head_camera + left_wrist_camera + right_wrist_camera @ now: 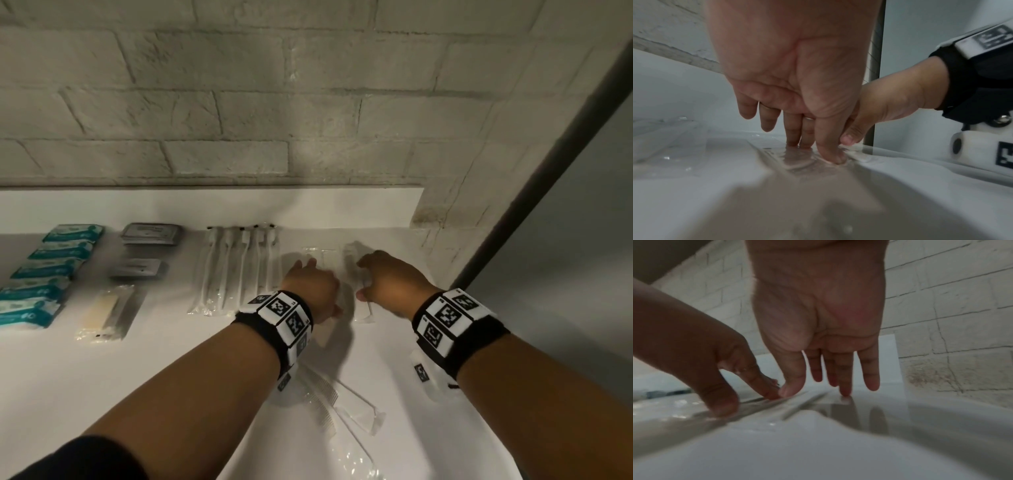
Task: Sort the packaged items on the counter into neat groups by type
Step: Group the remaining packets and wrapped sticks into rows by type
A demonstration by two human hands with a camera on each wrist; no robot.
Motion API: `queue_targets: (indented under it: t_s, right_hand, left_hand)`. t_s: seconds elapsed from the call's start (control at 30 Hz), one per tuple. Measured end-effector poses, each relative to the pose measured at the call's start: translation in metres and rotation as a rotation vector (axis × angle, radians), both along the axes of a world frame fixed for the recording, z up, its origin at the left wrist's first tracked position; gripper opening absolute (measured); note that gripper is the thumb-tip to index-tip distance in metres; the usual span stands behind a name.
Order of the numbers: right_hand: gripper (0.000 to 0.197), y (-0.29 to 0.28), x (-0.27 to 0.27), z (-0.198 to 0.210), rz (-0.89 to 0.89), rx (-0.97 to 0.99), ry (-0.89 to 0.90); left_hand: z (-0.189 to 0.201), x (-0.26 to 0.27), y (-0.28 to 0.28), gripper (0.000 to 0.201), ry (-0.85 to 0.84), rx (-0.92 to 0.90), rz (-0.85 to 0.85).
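Note:
Several flat clear packets (329, 257) lie side by side near the counter's back right. My left hand (310, 282) rests on their left part, fingers straight, with fingertips and thumb pressing the clear film (807, 160). My right hand (387, 279) lies on their right part, its straight fingers touching the film (797, 404) and its thumb beside my left fingers. Neither hand grips anything. Two clear-wrapped combs (330, 399) lie loose near the front, partly under my left forearm.
Sorted rows stand along the white counter (171, 359): teal packets (51, 274) at far left, grey packets (150, 234), a cream-coloured packet (106, 315), and white wrapped toothbrushes (239, 270). A brick wall (274, 102) backs the counter, whose right edge runs beside my right wrist.

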State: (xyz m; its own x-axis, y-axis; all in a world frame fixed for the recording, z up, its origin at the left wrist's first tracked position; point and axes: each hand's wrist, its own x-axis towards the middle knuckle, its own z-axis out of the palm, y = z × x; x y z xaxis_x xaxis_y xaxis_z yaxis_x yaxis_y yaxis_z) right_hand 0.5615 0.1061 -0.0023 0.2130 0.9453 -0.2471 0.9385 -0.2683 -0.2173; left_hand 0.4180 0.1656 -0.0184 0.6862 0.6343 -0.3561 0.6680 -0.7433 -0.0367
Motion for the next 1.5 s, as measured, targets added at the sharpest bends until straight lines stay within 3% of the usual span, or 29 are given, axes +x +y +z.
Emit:
queue_targets:
  t_s: [0.07, 0.13, 0.2, 0.3, 0.47, 0.57, 0.7, 0.8, 0.9, 0.97, 1.07, 1.3, 1.5]
  right_hand:
    - [0.048, -0.015, -0.017, 0.012, 0.028, 0.027, -0.011]
    - [0.037, -0.035, -0.041, 0.019, 0.148, -0.086, 0.029]
    - [0.041, -0.057, -0.068, 0.021, 0.243, -0.255, 0.075]
    - [0.047, -0.068, -0.093, 0.015, 0.331, -0.387, -0.064]
    - [0.038, -0.064, -0.069, 0.013, 0.224, -0.425, 0.04]
    - [0.035, -0.061, -0.033, 0.021, 0.058, -0.493, 0.143]
    - [0.031, -0.048, 0.014, 0.035, -0.196, -0.36, 0.225]
    - [0.039, -0.039, 0.03, 0.028, -0.315, -0.172, 0.257]
    - [0.057, -0.038, 0.035, 0.013, -0.151, -0.087, 0.033]
    - [0.059, -0.04, 0.034, 0.009, -0.065, -0.103, 0.037]
    - [0.055, -0.036, 0.033, 0.009, -0.057, -0.123, 0.071]
    - [0.056, -0.007, 0.033, -0.002, 0.039, -0.185, -0.136]
    - [0.053, -0.001, 0.026, -0.006, 0.036, -0.191, -0.151]
  left_hand:
    - [0.0, -0.001, 0.0, 0.061, -0.018, -0.005, 0.01]
    - [0.001, 0.0, 0.001, 0.06, -0.025, 0.0, 0.007]
    - [0.0, 0.001, 0.002, 0.062, -0.005, 0.013, -0.009]
    - [-0.002, 0.002, 0.005, 0.066, 0.018, 0.023, -0.007]
    - [0.001, 0.005, 0.008, 0.07, 0.034, 0.011, 0.004]
    - [0.002, 0.007, 0.01, 0.065, 0.055, 0.038, -0.016]
    - [0.004, 0.005, 0.012, 0.05, 0.053, 0.07, -0.045]
    - [0.005, 0.007, 0.01, 0.048, -0.066, 0.098, -0.021]
    - [0.002, 0.016, 0.005, 0.049, -0.142, 0.132, -0.062]
    - [-0.002, 0.024, -0.001, 0.05, -0.124, 0.145, -0.11]
    - [-0.006, 0.031, -0.005, 0.048, -0.101, 0.107, -0.097]
    - [-0.005, 0.037, -0.004, 0.046, -0.081, 0.093, -0.077]
    - [-0.001, 0.037, -0.005, 0.047, -0.038, 0.07, -0.07]
